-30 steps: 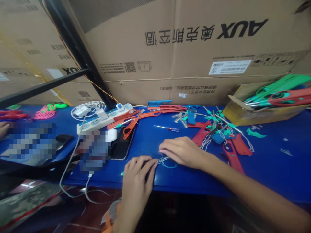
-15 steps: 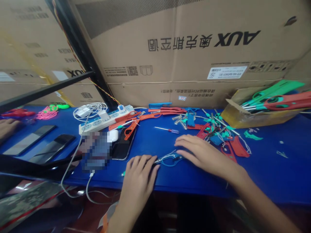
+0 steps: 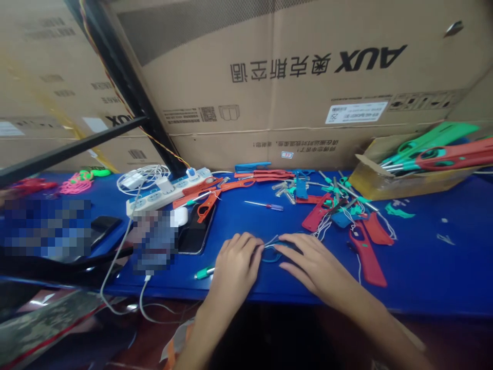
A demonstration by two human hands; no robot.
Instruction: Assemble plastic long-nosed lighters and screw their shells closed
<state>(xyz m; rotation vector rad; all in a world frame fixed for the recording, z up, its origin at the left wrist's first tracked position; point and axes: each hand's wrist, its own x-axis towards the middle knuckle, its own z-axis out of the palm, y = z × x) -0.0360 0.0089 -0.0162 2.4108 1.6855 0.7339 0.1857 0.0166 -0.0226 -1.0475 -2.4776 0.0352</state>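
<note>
A blue lighter casing [image 3: 271,255] of the long-nosed kind lies at the front of the table, with thin white wires at its neck. My left hand [image 3: 238,264] is closed over the neck, thumb and fingertips at the wires. From beneath it a metal tube with a green end [image 3: 204,273] sticks out to the left. My right hand [image 3: 314,259] lies over the handle end of the casing, fingers bent round it and thumb on the near side. Both hands hide much of the casing. Beyond them is a small screwdriver [image 3: 265,206] with a purple handle.
Red and blue casings, wires and green-ended tubes lie piled right of centre, with a red casing [image 3: 368,254] nearest. A cardboard box [image 3: 416,187] holds assembled lighters. At left are a power strip [image 3: 144,205], phones and cables. Large cartons [image 3: 285,103] stand behind.
My left hand has moved right and up along the lighter, nearer my right hand, baring more of the green-ended tube. My right hand has come further over the casing. The view has shifted slightly.
</note>
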